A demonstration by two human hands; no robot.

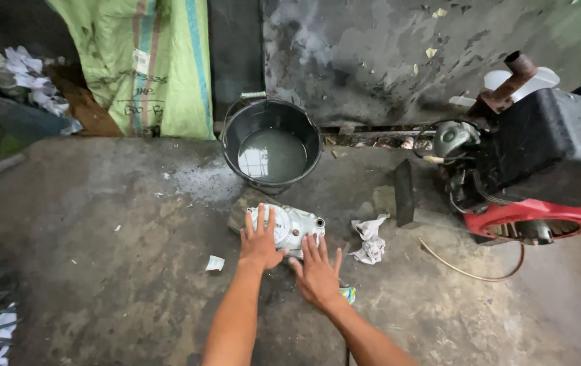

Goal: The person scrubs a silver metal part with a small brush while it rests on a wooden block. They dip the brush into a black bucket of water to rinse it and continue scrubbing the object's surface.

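Pressing ribbed metal casing (289, 227), rough concrete floor (114, 271)

Soft, even daylight fills the centre of the frame, with no hard shadows on the grey concrete floor (134, 271). The round black plastic bucket (271, 179) at upper centre shows a pale window-like glare on its water. The upper left and lower left corners fall dim and murky. Lines bow slightly toward the edges, probably from a wide lens. Focus looks sharp mid-frame.
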